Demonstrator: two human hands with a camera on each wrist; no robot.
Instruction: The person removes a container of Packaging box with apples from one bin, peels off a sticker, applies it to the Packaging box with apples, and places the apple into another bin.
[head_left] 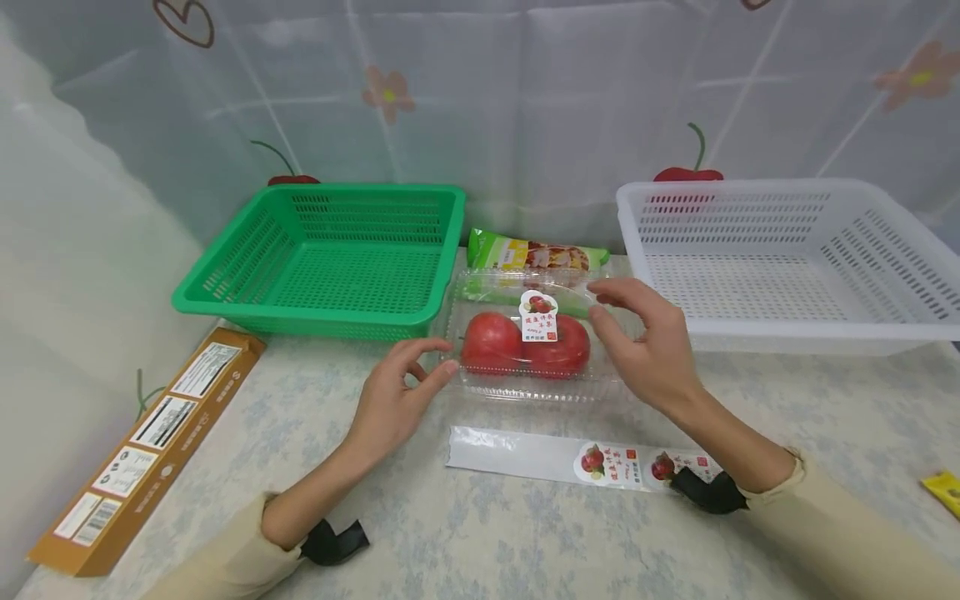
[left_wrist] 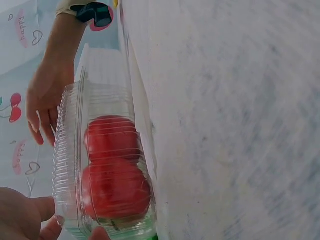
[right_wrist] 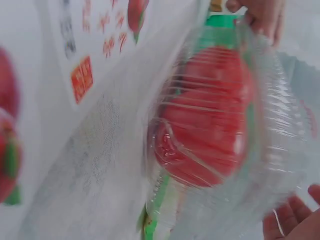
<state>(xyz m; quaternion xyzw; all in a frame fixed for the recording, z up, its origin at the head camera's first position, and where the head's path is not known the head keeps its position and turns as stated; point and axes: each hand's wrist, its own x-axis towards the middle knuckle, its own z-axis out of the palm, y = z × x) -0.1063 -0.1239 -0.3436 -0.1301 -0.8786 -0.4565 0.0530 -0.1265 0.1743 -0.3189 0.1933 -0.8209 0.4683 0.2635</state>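
A clear plastic clamshell box (head_left: pixel 517 387), its lid down, holds two round red fruits (left_wrist: pixel 116 190). On the lid is a white sticker (head_left: pixel 539 332) with a red fruit picture and red writing. At the box's left side is my left hand (head_left: pixel 393 396), thumb and forefinger apart, fingertips right at the edge. My right hand (head_left: pixel 652 342) hovers by the right side, fingers loosely bent and apart, fingertips overlapping the lid's back right corner in the head view. In front of the box lies a sticker strip (head_left: pixel 517 447), with two fruit stickers showing on its right part.
A green basket (head_left: pixel 330 319) stands at the back left, a white basket (head_left: pixel 810 329) at the back right. Between them, behind the box, lies a green food packet (head_left: pixel 491 250). A long brown carton (head_left: pixel 180 462) lies at left, a yellow packet (head_left: pixel 947 487) at the right edge.
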